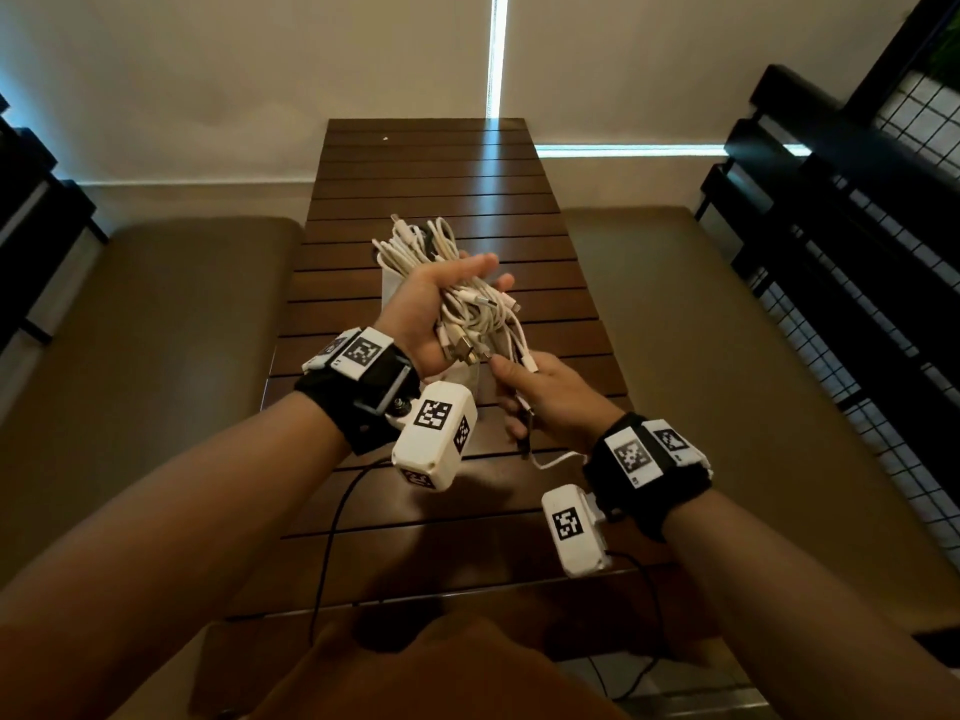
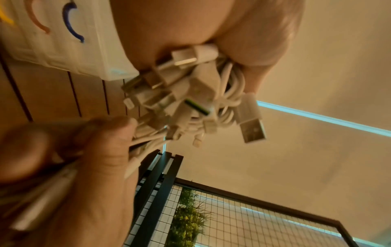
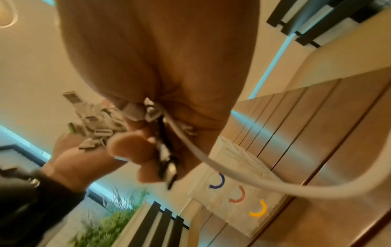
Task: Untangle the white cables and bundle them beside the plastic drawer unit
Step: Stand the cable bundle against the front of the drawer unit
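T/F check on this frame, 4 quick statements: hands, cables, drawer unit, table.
1. The left hand grips the bunch of white cables. True.
2. The right hand is empty. False: it pinches one cable end pulled from the bunch.
3. The cable bunch lies on the wooden table. False: it is held above it.
4. The plastic drawer unit has blue, orange and yellow handles. True.

light: dim, warm; bright strip at blind (image 1: 497,49) far
glare: sheen on table (image 1: 467,179)
blur: both wrist views smeared
edges: head view bowed
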Demonstrator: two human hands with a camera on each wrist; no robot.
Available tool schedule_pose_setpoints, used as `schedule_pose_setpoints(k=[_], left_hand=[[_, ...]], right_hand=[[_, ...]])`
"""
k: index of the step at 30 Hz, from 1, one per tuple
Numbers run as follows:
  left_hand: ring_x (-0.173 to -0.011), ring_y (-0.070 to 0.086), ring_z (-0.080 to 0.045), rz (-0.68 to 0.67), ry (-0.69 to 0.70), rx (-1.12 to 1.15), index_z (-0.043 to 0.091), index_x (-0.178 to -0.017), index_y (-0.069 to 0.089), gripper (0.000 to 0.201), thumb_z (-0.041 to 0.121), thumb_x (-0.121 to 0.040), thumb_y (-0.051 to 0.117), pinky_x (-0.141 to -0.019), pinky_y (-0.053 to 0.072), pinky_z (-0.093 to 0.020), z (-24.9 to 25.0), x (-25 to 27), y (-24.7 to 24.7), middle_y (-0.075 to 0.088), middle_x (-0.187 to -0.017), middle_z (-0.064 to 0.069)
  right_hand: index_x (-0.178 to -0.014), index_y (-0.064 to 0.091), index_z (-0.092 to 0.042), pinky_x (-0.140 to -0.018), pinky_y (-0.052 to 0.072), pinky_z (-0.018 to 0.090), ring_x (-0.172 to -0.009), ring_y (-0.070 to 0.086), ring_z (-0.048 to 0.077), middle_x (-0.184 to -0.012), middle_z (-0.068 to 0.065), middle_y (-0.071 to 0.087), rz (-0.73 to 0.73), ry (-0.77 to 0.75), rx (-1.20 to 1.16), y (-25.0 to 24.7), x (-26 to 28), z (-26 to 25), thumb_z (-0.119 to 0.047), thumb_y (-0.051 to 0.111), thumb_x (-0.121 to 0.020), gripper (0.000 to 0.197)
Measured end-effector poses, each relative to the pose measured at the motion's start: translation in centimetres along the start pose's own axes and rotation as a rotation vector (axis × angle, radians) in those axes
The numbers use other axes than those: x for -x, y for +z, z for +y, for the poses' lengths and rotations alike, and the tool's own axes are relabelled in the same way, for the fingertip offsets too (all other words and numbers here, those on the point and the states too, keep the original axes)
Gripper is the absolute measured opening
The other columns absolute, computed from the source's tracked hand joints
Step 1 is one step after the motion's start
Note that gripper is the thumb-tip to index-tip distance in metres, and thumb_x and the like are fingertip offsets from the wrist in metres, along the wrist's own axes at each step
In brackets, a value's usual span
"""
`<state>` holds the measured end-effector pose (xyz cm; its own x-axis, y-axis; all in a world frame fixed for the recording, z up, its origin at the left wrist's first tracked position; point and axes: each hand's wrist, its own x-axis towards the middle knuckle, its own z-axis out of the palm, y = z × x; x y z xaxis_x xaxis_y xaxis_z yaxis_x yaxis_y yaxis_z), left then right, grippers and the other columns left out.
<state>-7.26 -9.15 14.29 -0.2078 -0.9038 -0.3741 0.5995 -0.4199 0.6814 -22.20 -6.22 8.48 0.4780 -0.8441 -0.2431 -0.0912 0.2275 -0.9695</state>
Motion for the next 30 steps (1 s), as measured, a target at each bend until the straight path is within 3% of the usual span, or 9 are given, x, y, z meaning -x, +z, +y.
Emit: schedule_pose_setpoints(k=[3,6,10,13,16,19,21,25,30], left_hand=[[-0.076,0.066,-0.017,0.028,-0.008,0.014,0.008,-0.086,0.06,0.013,0.019,-0.091,0.055,-0.067,0.057,-0.031,-0.2,0.1,-0.6,0.068,-0.081,-0.005],[-0.059,0.064,-0.019,0.103,0.014,0.031,0.009,-0.08,0.053,0.015,0.018,-0.092,0.055,-0.06,0.057,-0.03,-0.2,0.1,-0.7,0.06,-0.072,-0.007],[-0.047,0.061,-0.021,0.331,0.158,-0.084,0.007,-0.082,0.057,0.006,0.008,-0.084,0.063,-0.055,0.054,-0.033,-0.2,-0.3,-1.1,0.06,-0.064,-0.009],[-0.05,0.06,-0.022,0.433,0.179,-0.221,0.005,-0.088,0.058,0.012,0.007,-0.081,0.067,-0.059,0.052,-0.035,-0.1,-0.5,-1.7,0.062,-0.067,-0.01],[-0.052,0.06,-0.023,0.423,0.17,-0.322,0.001,-0.092,0.058,0.016,0.008,-0.082,0.069,-0.053,0.053,-0.032,-0.4,-0.4,-1.7,0.062,-0.072,-0.013],[-0.052,0.062,-0.021,0.363,0.137,-0.382,0.001,-0.096,0.059,0.018,0.01,-0.083,0.068,-0.053,0.053,-0.032,-0.6,-0.2,-1.3,0.063,-0.073,-0.012],[-0.057,0.063,-0.021,0.346,0.139,-0.384,0.001,-0.095,0.06,0.017,0.009,-0.083,0.068,-0.058,0.056,-0.035,-0.3,-0.1,-1.2,0.064,-0.075,-0.013],[-0.062,0.064,-0.024,0.336,0.147,-0.352,0.001,-0.096,0.059,0.017,0.006,-0.083,0.068,-0.06,0.056,-0.037,1.0,0.1,-1.6,0.064,-0.079,-0.016],[-0.055,0.062,-0.023,0.195,0.042,-0.167,0.006,-0.09,0.052,0.011,0.011,-0.087,0.061,-0.053,0.054,-0.033,1.8,0.3,-1.2,0.059,-0.074,-0.011]], right_hand=[[-0.083,0.048,-0.014,-0.044,0.044,0.025,-0.044,0.051,0.02,-0.062,0.003,0.052,-0.027,0.043,0.104,0.1,0.2,0.3,-0.029,0.042,-0.102,0.025],[-0.087,0.05,-0.011,-0.045,0.044,0.026,-0.046,0.052,0.018,-0.06,0.005,0.051,0.085,0.023,0.177,0.6,0.4,0.2,-0.029,0.046,-0.101,0.023],[-0.086,0.059,-0.018,-0.054,0.04,0.024,-0.06,0.055,0.01,-0.069,-0.007,0.059,0.28,-0.119,0.797,0.3,0.7,-1.2,-0.02,0.057,-0.087,0.003],[-0.085,0.068,-0.015,-0.061,0.045,0.032,-0.071,0.059,0.023,-0.076,0.003,0.066,0.249,-0.194,1.071,-0.6,1.0,-3.7,-0.02,0.057,-0.087,0.013],[-0.086,0.074,-0.016,-0.06,0.047,0.033,-0.067,0.06,0.019,-0.075,0.002,0.069,0.138,-0.342,1.211,-1.3,1.2,-6.7,-0.028,0.061,-0.089,0.018],[-0.084,0.075,-0.019,-0.061,0.045,0.029,-0.067,0.058,0.009,-0.075,-0.004,0.068,0.013,-0.391,1.225,-1.5,1.3,-8.6,-0.031,0.065,-0.087,0.016],[-0.088,0.073,-0.025,-0.065,0.043,0.025,-0.072,0.059,0.005,-0.08,-0.01,0.068,-0.06,-0.277,1.158,-2.2,1.3,-9.6,-0.038,0.069,-0.085,0.014],[-0.126,0.057,-0.035,-0.09,0.045,0.027,-0.103,0.061,0.004,-0.113,-0.009,0.066,-0.132,0.026,0.958,-5.2,2.1,-10.9,-0.065,0.061,-0.071,0.062],[-0.14,0.044,-0.028,-0.086,0.043,0.015,-0.104,0.055,-0.002,-0.125,-0.006,0.057,-0.07,0.014,0.691,-4.9,0.6,-7.5,-0.039,0.061,-0.09,0.054]])
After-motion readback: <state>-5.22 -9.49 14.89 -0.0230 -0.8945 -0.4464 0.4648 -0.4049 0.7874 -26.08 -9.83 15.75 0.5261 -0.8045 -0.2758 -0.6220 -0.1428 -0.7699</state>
